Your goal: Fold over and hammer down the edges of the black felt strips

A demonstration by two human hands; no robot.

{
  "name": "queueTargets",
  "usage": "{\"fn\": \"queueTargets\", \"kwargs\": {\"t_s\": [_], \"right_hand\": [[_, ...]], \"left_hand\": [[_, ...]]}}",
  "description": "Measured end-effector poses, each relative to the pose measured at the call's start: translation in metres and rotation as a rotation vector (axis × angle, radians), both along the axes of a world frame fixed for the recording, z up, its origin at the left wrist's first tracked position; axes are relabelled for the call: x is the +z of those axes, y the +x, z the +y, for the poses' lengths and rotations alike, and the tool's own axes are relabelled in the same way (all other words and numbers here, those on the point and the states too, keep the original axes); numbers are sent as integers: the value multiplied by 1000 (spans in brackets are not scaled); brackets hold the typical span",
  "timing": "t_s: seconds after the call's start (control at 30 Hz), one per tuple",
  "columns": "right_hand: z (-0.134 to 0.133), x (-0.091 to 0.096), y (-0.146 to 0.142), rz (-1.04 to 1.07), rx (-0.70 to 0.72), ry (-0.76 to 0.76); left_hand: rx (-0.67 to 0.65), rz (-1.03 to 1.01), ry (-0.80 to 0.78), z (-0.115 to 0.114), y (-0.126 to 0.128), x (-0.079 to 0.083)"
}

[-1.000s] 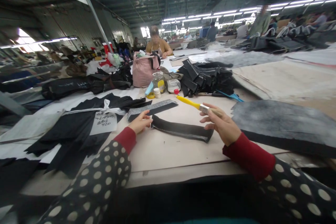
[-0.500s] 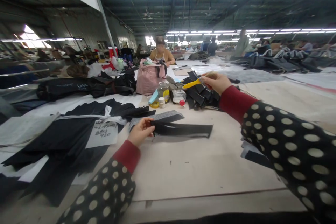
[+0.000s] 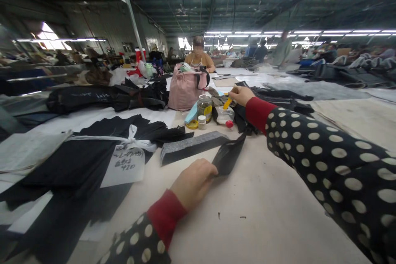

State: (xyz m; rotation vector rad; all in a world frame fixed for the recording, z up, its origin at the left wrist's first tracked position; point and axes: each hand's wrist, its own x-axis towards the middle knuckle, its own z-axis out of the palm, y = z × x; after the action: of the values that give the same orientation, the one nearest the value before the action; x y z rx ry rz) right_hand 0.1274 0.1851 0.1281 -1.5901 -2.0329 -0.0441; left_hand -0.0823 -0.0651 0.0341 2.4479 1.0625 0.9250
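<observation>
My left hand (image 3: 194,181) pinches the near end of a black fabric strip (image 3: 230,154), which slants up and away to the right over the pale tabletop (image 3: 262,214). Beyond it lies another strip, grey and black (image 3: 193,146), flat on the table. Farther off, my right hand (image 3: 243,95) is closed on a small yellow tool (image 3: 227,103), perhaps a brush or spreader; its lower end points down over a clear container with a red cap (image 3: 225,116). To the left of that stand a glass jar with a yellow label (image 3: 204,109) and a small white bottle (image 3: 201,122).
A tied stack of black fabric pieces (image 3: 83,165) with a handwritten paper tag (image 3: 123,167) covers the left side. A pink bag (image 3: 185,90) stands behind the jar. Across the table sits a person (image 3: 199,57). More dark fabric (image 3: 343,75) is piled at the far right.
My left hand has moved right and nearer, turning the black strip from level to slanting. My right hand has shifted slightly left, and the yellow tool now points downward. The camera view has shifted.
</observation>
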Motion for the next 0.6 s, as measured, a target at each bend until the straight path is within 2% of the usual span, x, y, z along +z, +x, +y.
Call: {"fn": "queueTargets", "kwargs": {"t_s": [0.2, 0.33, 0.47, 0.6], "right_hand": [[20, -16, -4, 14, -19, -82], [18, -13, 1, 69, -70, -71], [-4, 8, 19, 282, -45, -16], [-48, 29, 46, 409, -12, 7]], "left_hand": [[-47, 109, -25, -5, 4, 2], [-66, 115, -29, -5, 5, 1], [-68, 120, -26, -4, 5, 0], [-73, 120, -24, -5, 8, -1]]}}
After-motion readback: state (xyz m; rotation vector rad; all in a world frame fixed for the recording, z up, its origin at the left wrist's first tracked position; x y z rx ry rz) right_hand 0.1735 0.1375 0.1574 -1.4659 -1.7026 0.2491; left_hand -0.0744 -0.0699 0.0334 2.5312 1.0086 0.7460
